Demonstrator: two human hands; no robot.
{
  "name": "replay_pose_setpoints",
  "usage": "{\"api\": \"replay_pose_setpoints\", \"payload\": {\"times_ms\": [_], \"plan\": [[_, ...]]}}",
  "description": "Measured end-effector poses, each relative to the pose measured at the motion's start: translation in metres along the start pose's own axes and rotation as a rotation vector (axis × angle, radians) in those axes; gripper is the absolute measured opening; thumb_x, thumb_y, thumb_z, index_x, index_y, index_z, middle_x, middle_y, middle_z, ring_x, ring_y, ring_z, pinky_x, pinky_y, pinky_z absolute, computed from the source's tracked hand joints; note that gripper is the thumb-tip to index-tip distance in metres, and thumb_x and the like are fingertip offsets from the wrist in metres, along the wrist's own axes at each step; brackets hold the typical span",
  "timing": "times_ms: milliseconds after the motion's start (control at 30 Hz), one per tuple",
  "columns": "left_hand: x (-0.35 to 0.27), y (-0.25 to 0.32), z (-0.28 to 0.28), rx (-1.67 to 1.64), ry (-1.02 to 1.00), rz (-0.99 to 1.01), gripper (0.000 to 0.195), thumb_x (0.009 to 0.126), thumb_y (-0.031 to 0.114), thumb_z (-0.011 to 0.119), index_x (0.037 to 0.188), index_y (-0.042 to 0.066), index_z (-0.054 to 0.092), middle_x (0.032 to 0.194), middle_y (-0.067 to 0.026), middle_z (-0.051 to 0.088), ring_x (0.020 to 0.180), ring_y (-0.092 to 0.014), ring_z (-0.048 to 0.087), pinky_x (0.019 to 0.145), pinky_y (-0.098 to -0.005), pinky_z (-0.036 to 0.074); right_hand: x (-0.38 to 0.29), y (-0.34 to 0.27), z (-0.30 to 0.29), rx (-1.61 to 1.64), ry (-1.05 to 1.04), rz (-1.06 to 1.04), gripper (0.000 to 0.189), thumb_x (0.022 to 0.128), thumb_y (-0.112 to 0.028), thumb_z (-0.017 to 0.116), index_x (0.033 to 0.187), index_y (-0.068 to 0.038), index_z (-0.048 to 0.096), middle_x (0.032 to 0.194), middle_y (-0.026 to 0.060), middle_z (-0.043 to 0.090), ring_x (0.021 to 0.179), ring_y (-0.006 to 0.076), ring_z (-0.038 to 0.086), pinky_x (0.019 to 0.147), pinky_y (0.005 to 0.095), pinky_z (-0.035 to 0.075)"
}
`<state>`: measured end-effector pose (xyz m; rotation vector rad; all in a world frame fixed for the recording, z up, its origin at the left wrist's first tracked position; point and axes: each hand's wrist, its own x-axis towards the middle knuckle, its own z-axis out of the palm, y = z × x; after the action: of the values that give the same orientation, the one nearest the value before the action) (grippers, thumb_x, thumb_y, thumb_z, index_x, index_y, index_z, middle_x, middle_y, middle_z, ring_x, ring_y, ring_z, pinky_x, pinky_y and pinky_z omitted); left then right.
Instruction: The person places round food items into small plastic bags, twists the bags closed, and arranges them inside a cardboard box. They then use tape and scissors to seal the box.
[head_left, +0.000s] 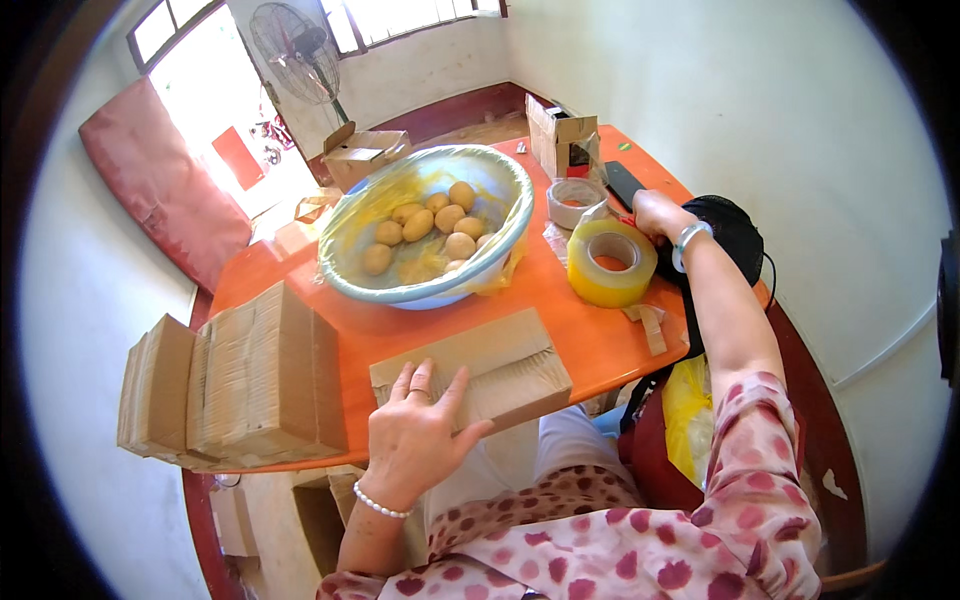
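Note:
My left hand (424, 439) lies with fingers spread on a flat, closed cardboard box (495, 360) at the table's near edge. Reaching out to the right, my right hand (660, 214) has its fingers curled at a small red-handled tool (622, 217), perhaps scissors; its lower part is hidden. A large roll of clear yellowish packing tape (577, 270) stands just in front of that hand. Behind it lies a whiter tape roll (562, 206). A black mesh item (724, 232) sits beside my right wrist.
On the orange table (360, 337) stands a plastic-lined basin (427, 296) with several round, tan fruits or potatoes (450, 218). Stacked cardboard boxes (247, 375) occupy the left edge. An opened box (555, 146) and a dark flat object (624, 184) lie farther back. A pedestal fan (296, 52) stands beyond.

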<state>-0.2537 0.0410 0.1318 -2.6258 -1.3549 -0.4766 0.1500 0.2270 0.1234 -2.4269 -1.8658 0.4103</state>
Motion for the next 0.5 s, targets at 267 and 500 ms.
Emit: {"api": "replay_pose_setpoints", "payload": {"times_ms": [267,500], "plan": [[-0.003,0.000,0.000,-0.006,0.006,-0.014,0.058,0.070,0.044,0.073,0.117,0.011,0.064,0.115,-0.0268,0.058,0.105,-0.040,0.059,0.079,-0.0403,0.053,-0.068,-0.043,0.010,0.170,0.154,-0.534,0.038,0.077,-0.034,0.068,0.079,0.003,0.066,0.080,0.0231,0.064,0.075,0.0363,0.063,0.069,0.0425,0.050],[-0.003,-0.002,0.000,-0.029,0.045,0.007,0.057,0.071,0.043,0.073,0.116,0.010,0.063,0.113,-0.0282,0.058,0.104,-0.043,0.058,0.076,-0.0412,0.053,-0.094,-0.049,0.052,-0.119,0.164,-0.495,0.047,0.071,-0.027,0.074,0.100,0.007,0.058,0.090,0.0266,0.063,0.088,0.0384,0.062,0.080,0.0424,0.048]]}}
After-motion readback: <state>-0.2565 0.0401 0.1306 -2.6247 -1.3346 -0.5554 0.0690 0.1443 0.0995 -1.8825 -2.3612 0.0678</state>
